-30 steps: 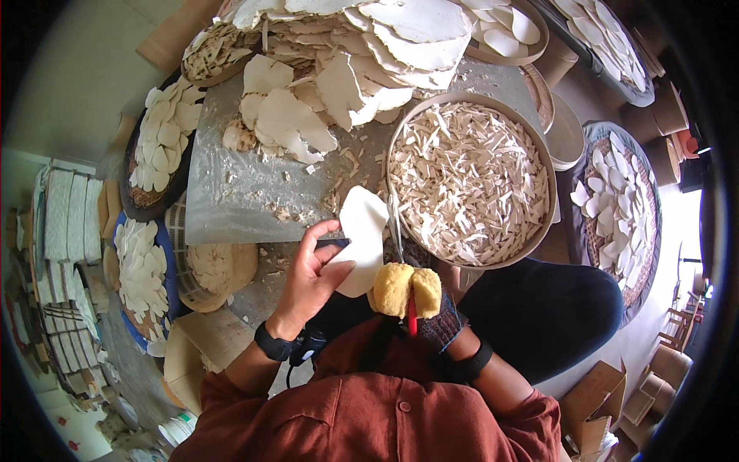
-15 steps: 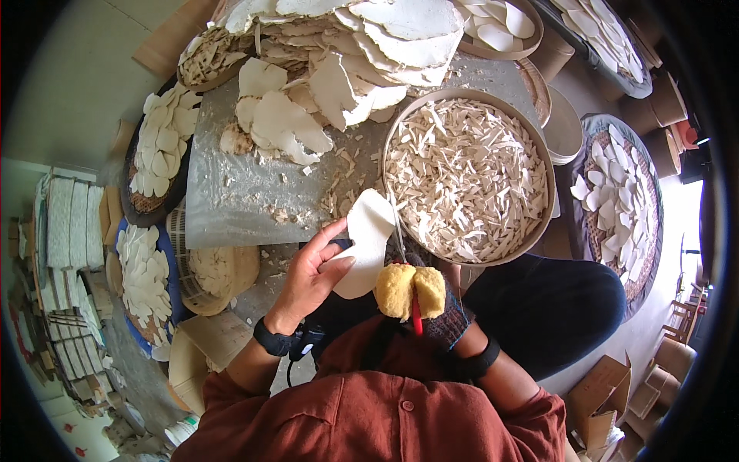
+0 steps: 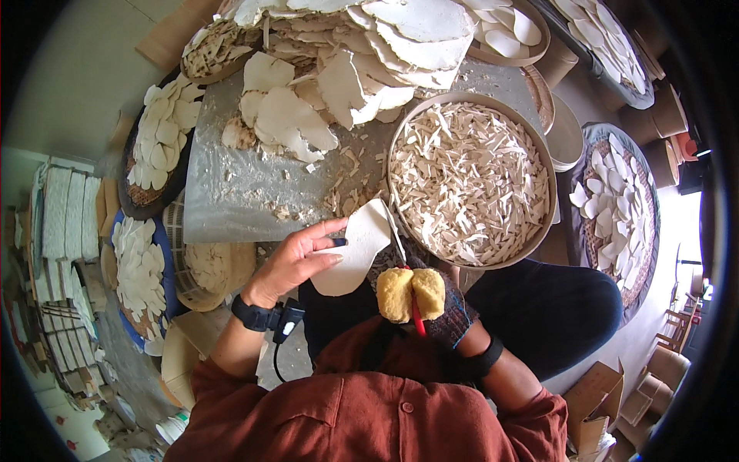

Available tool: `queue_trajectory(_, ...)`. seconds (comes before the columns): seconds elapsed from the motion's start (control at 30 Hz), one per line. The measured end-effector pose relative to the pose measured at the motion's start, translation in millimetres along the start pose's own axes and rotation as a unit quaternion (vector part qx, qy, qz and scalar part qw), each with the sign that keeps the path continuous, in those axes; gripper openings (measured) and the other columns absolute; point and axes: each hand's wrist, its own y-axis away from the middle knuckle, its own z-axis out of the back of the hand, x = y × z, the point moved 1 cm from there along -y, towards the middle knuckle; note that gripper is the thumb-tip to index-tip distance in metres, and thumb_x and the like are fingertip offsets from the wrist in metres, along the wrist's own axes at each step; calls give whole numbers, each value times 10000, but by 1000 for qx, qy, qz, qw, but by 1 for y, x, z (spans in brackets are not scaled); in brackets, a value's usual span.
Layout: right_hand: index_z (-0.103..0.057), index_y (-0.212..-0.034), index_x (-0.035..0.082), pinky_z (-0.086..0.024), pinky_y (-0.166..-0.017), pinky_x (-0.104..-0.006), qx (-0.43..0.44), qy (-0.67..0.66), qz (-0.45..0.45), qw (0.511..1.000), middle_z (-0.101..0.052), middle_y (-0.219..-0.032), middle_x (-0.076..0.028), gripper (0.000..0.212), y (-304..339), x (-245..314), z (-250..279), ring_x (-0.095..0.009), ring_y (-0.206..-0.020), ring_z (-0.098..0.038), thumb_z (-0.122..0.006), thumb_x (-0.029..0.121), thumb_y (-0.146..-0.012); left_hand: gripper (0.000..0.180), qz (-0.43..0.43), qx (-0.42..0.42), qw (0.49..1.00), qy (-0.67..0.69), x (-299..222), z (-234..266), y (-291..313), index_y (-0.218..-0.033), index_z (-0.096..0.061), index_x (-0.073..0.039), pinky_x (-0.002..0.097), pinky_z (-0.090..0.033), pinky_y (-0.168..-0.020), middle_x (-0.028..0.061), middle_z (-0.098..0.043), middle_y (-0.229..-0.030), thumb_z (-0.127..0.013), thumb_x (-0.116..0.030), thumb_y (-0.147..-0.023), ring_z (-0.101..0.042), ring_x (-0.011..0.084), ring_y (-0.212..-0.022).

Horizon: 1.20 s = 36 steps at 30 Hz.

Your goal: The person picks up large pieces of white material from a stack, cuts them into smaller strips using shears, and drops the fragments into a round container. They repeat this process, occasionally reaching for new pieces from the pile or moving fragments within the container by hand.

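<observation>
Between the thumb and fingers of my left hand [image 3: 289, 266] is a thin, flat, off-white piece [image 3: 356, 252] with rounded edges; its material is uncertain. My right hand [image 3: 450, 319], in a dark knitted glove, grips scissors [image 3: 399, 240] with red handles. Yellow foam padding [image 3: 394, 296] wraps the handles and hides part of the grip. The blades point away from me, along the piece's right edge, close to the rim of a round tray [image 3: 551, 208]. Narrow off-white offcuts [image 3: 462, 177] fill that tray.
A grey work surface [image 3: 231, 200] bears crumbs and a tall stack of ragged off-white sheets [image 3: 419, 35] at the back. Round trays of cut pieces stand left [image 3: 142, 266] and right [image 3: 616, 215]. A lidless cardboard box [image 3: 596, 404] is at lower right.
My left hand has turned and shifted slightly left and down, tilting the off-white piece so its upper end swings right. The scissors stay beside its right edge. The whole view has shifted slightly.
</observation>
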Motion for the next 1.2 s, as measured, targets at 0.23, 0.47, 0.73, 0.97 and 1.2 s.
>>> queue_trajectory(0.23, -368, -1359, -2, -318, -1089, -481, 13, -153, -148, 977, -435, -1367, -216, 972, 4, 0, -9, -351, -1261, -438, -248, 790, -808, 582, 27, 23, 999, 7, -5, 9, 0, -1406, -350, -6, 255, -443, -890, 104, -641, -1082, -584, -81, -878, -589, 114, -992)
queue_trajectory(0.47, -394, -1332, 20, -372, -1056, -440, 30, -49, -58, 997, -483, -1312, -159, 622, -3, -10, 2, -273, -1212, -489, -423, 491, -927, 617, 34, 83, 995, -38, -14, 21, 2, -1397, -374, -24, 234, -455, -844, 63, -645, -995, -636, -89, -842, -595, 95, -905)
queue_trajectory(0.73, -543, -1177, -5, -471, -948, -393, 68, -145, -100, 982, -616, -1127, -142, 326, -11, -2, -11, -254, -1057, -605, -583, 160, -899, 493, -192, -288, 936, 60, 6, 34, 8, -1281, -498, -44, 239, -473, -844, 32, -599, -1065, -672, -55, -819, -567, 88, -941)
queue_trajectory(0.97, -603, -1079, -5, -520, -868, -364, 177, 319, -26, 931, -659, -1026, -135, 328, -15, 6, -13, -257, -968, -647, -685, 181, -821, 461, -82, -348, 928, 102, 36, 106, 79, -1286, -505, -35, 282, -510, -522, 49, -619, -914, -609, -110, -843, -607, 129, -667)
queue_trajectory(1.2, -565, -1125, 15, -514, -837, -358, 78, 158, -109, 978, -654, -1016, -126, 408, -26, -2, -20, -250, -929, -650, -705, 187, -782, 416, -370, -599, 705, 83, -28, 232, 147, -1253, -471, 33, 362, -476, -966, 163, -603, -1121, -603, -123, -891, -613, 253, -1030)
